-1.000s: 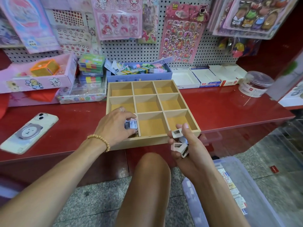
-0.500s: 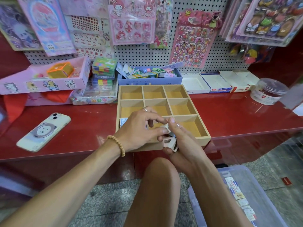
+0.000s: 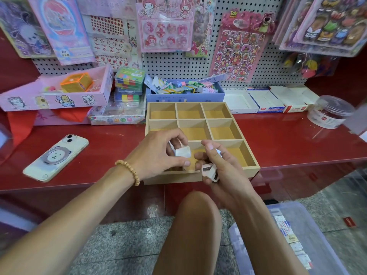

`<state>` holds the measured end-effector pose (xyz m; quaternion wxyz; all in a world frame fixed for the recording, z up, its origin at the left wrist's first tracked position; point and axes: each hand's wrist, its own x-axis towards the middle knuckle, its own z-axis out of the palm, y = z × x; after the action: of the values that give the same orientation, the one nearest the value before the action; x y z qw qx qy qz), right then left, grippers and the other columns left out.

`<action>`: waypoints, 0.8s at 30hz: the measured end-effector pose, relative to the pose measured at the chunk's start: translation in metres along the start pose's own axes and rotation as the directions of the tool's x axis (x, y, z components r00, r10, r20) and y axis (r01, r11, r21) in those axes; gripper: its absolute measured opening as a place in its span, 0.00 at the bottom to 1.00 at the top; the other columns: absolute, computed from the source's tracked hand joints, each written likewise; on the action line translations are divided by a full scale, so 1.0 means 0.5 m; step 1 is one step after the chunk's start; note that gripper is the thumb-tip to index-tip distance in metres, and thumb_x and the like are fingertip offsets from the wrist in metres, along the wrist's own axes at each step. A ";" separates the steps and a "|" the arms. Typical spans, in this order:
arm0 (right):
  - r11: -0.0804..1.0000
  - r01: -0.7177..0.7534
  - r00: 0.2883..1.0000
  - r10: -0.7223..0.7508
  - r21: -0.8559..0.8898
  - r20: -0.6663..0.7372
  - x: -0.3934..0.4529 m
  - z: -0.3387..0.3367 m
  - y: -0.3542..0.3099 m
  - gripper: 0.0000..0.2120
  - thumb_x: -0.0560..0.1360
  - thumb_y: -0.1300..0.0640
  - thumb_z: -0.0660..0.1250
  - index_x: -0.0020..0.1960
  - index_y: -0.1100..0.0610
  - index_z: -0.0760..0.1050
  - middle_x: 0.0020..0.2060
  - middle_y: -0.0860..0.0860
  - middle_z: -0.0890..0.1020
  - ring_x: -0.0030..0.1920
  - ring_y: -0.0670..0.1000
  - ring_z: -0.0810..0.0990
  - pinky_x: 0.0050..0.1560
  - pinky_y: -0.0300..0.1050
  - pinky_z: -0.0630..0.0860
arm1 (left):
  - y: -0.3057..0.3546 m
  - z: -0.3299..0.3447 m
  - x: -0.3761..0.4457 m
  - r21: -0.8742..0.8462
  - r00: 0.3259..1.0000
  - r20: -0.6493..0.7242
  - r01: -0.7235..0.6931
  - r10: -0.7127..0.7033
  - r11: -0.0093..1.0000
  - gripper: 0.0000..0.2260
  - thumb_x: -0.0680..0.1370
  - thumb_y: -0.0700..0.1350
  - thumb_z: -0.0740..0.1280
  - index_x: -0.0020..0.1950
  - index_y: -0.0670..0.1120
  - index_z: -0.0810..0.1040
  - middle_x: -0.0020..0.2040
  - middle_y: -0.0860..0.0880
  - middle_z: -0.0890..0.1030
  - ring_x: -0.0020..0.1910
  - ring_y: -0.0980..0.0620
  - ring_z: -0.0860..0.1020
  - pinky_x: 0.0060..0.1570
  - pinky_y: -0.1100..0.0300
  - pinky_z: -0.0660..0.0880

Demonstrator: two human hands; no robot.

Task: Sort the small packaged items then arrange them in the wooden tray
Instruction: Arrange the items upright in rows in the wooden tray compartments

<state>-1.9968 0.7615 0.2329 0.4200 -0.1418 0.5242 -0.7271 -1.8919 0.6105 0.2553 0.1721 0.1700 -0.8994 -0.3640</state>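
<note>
Two hands: both over the near row of the wooden tray (image 3: 236,111), which sits on the red counter (image 3: 297,139).
Left hand (image 3: 156,155): fingers and thumb curled round one small white packet (image 3: 183,151), held above the near-middle compartment.
Right hand (image 3: 216,165): fingers clamped on a few more packets (image 3: 209,171), just beside the tray's front wall.
Tray state: nine compartments; far and middle rows look bare; near-left cell is hidden by the left hand, contents cannot be told.
Handling (judged): packets look light, boxy and stiff, with a glossy wrap that may slide; several stacked in one palm could spill.
Grip point (judged): pinch across two opposite flat faces, one packet at a time.
Supply: clear bin (image 3: 297,241) on the floor, lower right, with more small packs inside.
Bystanders: phone (image 3: 56,157) well left of the tray.
</note>
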 end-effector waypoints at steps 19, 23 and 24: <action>0.992 -0.115 0.988 0.109 -0.052 -0.109 0.002 -0.037 0.017 0.13 0.80 0.50 0.66 0.55 0.61 0.72 0.38 0.56 0.76 0.24 0.44 0.74 0.19 0.36 0.64 | -0.088 0.000 0.002 0.353 0.995 0.079 0.026 -0.057 0.935 0.20 0.74 0.41 0.69 0.65 0.53 0.77 0.51 0.56 0.73 0.44 0.56 0.69 0.50 0.60 0.69; 0.991 -0.100 0.990 0.091 -0.090 -0.106 0.000 -0.041 0.018 0.15 0.80 0.50 0.65 0.56 0.62 0.72 0.38 0.57 0.76 0.23 0.44 0.74 0.18 0.37 0.64 | -0.090 0.010 0.003 0.377 0.994 0.081 0.044 -0.080 0.925 0.22 0.74 0.40 0.67 0.68 0.53 0.74 0.53 0.56 0.75 0.47 0.57 0.69 0.52 0.59 0.70; 0.991 -0.098 0.990 0.088 -0.092 -0.107 -0.001 -0.041 0.017 0.15 0.80 0.50 0.65 0.56 0.62 0.72 0.38 0.57 0.76 0.23 0.44 0.74 0.18 0.37 0.64 | -0.090 0.012 0.003 0.374 0.993 0.082 0.048 -0.085 0.926 0.22 0.74 0.40 0.68 0.68 0.54 0.74 0.52 0.57 0.74 0.48 0.57 0.69 0.55 0.57 0.71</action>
<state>-2.0058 0.7740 0.2169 0.4186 -0.0999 0.5860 -0.6866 -1.8879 0.5830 0.2194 0.0805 0.2119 -0.9530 -0.2007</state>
